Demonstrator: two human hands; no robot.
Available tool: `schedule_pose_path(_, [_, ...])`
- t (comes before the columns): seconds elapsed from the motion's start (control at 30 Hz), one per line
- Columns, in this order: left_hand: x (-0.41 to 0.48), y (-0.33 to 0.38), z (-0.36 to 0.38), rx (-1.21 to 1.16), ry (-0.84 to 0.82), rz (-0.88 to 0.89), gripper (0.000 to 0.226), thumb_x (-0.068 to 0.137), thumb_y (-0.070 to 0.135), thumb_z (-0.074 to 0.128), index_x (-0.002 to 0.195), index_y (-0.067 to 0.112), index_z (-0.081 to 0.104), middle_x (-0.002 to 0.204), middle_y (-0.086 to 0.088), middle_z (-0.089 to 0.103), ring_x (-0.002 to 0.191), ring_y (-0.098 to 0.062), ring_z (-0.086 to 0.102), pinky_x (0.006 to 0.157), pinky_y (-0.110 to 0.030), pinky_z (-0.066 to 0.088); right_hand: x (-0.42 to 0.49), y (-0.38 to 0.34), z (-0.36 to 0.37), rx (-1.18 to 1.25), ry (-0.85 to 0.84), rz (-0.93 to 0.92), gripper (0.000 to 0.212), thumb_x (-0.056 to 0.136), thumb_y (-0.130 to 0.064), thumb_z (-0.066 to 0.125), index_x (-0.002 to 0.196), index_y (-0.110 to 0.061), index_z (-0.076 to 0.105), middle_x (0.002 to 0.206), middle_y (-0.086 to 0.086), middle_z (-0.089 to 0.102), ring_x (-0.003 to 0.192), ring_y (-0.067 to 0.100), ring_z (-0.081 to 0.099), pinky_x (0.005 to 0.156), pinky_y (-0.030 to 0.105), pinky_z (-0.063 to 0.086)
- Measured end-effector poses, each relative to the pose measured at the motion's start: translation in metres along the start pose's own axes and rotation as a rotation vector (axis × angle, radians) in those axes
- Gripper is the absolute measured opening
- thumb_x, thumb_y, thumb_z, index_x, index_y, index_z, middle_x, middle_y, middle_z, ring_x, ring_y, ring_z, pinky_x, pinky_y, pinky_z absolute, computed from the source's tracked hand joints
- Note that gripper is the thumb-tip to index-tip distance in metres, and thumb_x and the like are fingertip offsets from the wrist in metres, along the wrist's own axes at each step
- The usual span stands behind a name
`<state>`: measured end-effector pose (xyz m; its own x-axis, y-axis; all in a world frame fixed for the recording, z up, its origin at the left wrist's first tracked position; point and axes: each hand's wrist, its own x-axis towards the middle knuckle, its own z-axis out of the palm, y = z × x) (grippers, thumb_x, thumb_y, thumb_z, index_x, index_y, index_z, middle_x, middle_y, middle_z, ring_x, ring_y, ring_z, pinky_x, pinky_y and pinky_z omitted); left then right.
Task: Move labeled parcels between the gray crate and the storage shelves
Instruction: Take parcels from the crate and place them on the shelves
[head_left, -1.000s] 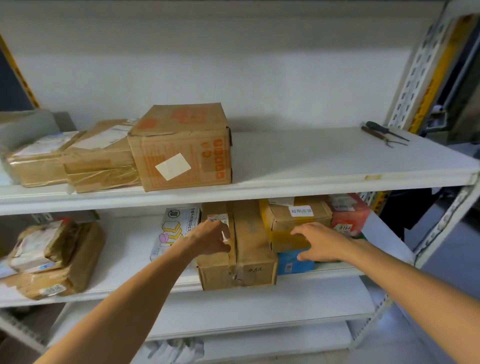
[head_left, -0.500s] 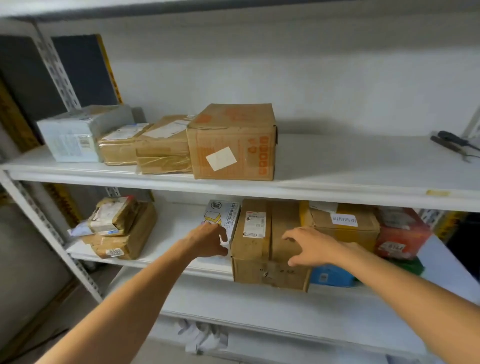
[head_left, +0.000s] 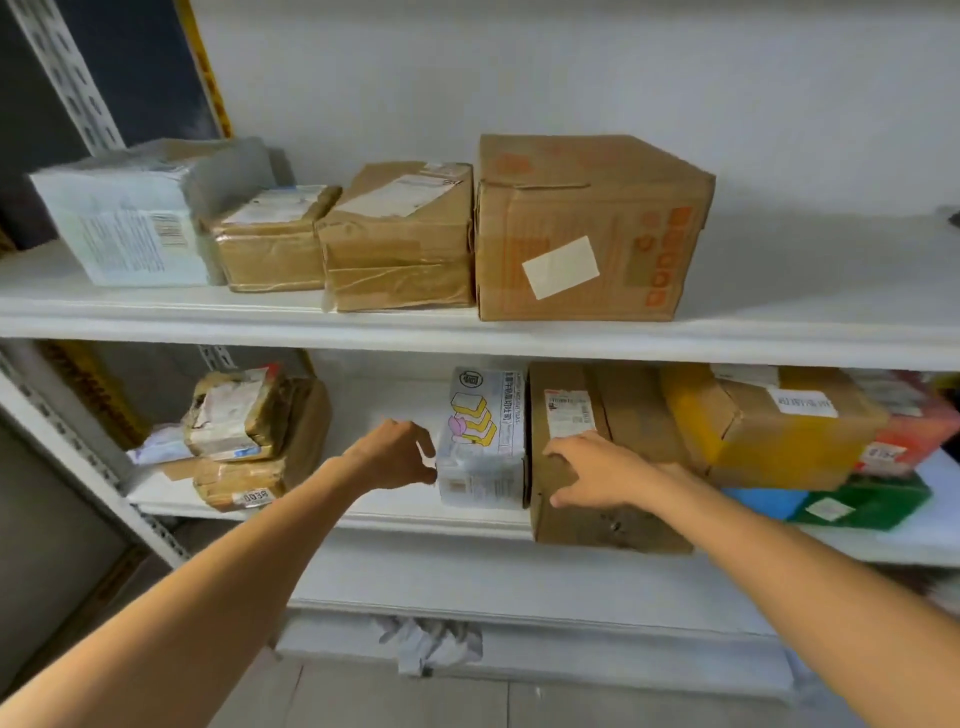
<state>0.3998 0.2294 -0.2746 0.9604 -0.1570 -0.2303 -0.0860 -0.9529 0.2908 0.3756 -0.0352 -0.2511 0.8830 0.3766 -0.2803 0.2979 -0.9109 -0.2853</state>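
On the middle shelf (head_left: 467, 519) a white printed parcel (head_left: 480, 441) with a toast drawing stands beside a long brown box (head_left: 613, 519) carrying a shipping label. My left hand (head_left: 395, 454) is at the white parcel's left edge, its thumb and curled fingers pinching that edge. Over the front top edge of the brown box lies my right hand (head_left: 597, 473), fingers spread and fairly straight. The gray crate is not in view.
Right of the brown box sit a yellow-taped box (head_left: 769, 426), a red parcel (head_left: 904, 441) and a green box (head_left: 862, 504). Taped parcels (head_left: 244, 441) are stacked at the middle shelf's left. Several boxes line the upper shelf (head_left: 779, 338), including a large carton (head_left: 587, 228).
My view has swung left and come closer. My left hand moved from the brown box's left side to the white parcel's left edge. My right hand slid left along the brown box.
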Motion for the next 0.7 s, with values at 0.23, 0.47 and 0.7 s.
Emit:
schedule_pose_path(0.23, [0.032, -0.045, 0.004, -0.023, -0.118, 0.035, 0.035, 0.083, 0.033, 0.073, 0.114, 0.018, 0.066, 0.107, -0.002, 0.071, 0.097, -0.019, 0.065, 0.085, -0.028, 0.050, 0.031, -0.033, 0.013, 0.086, -0.023, 0.106, 0.060, 0.086, -0.026, 0.070, 0.140, -0.017, 0.044, 0.140, 0.004, 0.049, 0.125, 0.020, 0.046, 0.100, 0.032, 0.041])
schedule_pose_path(0.47, [0.062, -0.043, 0.024, -0.086, -0.102, -0.024, 0.046, 0.083, 0.039, 0.072, 0.121, 0.017, 0.060, 0.118, -0.006, 0.066, 0.103, -0.024, 0.063, 0.088, -0.034, 0.051, 0.062, -0.036, 0.030, 0.158, -0.004, 0.145, 0.060, 0.087, -0.022, 0.070, 0.140, -0.013, 0.044, 0.140, 0.005, 0.049, 0.128, 0.019, 0.046, 0.105, 0.031, 0.039])
schedule_pose_path(0.7, [0.094, -0.030, 0.056, -0.414, -0.110, -0.115, 0.063, 0.086, 0.044, 0.067, 0.134, 0.008, 0.049, 0.128, -0.013, 0.061, 0.102, -0.027, 0.061, 0.084, -0.031, 0.051, 0.088, -0.021, 0.042, 0.183, 0.061, 0.193, 0.056, 0.089, -0.020, 0.067, 0.139, -0.011, 0.043, 0.142, 0.005, 0.046, 0.133, 0.020, 0.039, 0.107, 0.030, 0.033])
